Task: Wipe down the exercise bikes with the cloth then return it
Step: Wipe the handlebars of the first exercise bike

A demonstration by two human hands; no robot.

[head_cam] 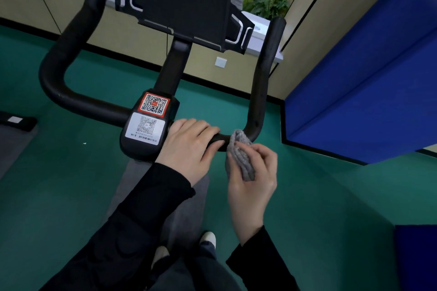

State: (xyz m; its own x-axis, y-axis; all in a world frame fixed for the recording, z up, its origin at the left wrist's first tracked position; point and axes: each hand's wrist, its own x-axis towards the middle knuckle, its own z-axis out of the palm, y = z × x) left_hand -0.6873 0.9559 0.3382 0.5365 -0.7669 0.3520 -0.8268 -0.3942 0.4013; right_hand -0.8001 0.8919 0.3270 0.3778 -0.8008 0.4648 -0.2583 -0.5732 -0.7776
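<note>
A black exercise bike handlebar (259, 82) fills the middle of the view, with a centre block carrying two QR-code stickers (147, 120) and a black tablet holder (186, 0) above it. My left hand (189, 149) grips the right part of the crossbar, just right of the centre block. My right hand (254, 179) holds a bunched grey cloth (241, 156), which is pressed against the bar at its right bend, beside my left fingers.
Green floor (71, 184) lies all around, with a grey mat under the bike. Blue padding (369, 73) stands close on the right, and more blue at the lower right. A beige wall with a white socket (221, 62) is behind. My feet show at the bottom.
</note>
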